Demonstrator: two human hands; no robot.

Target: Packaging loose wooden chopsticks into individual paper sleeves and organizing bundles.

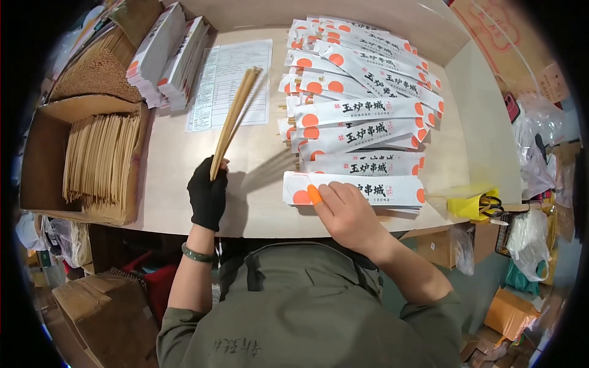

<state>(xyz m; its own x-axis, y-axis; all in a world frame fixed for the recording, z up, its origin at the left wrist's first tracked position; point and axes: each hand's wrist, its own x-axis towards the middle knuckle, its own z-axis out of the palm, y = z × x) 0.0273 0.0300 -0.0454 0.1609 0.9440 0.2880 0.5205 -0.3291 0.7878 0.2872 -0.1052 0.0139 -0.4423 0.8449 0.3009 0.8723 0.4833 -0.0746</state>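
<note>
My left hand (208, 191), in a black glove, is closed around the lower ends of several pale wooden chopsticks (233, 116). They point up and tilt right above the table. My right hand (350, 211) has an orange cover on one digit. Its fingers are curled at the top white paper chopstick sleeve (402, 189) of the nearest stack, pressing near the sleeve's left end; the fingertips are partly hidden. Beyond it, many white sleeves (362, 111) with orange dots lie in an overlapping pile. Chopstick ends poke out at the left of some.
At the left stands a cardboard box (140, 165) of upright chopsticks (101, 156). Behind it are more chopsticks (98, 67) and stacked flat sleeves (156, 46). A printed sheet (230, 86) lies on the table. Scissors (491, 205) sit in a yellow holder (469, 207) at the right edge.
</note>
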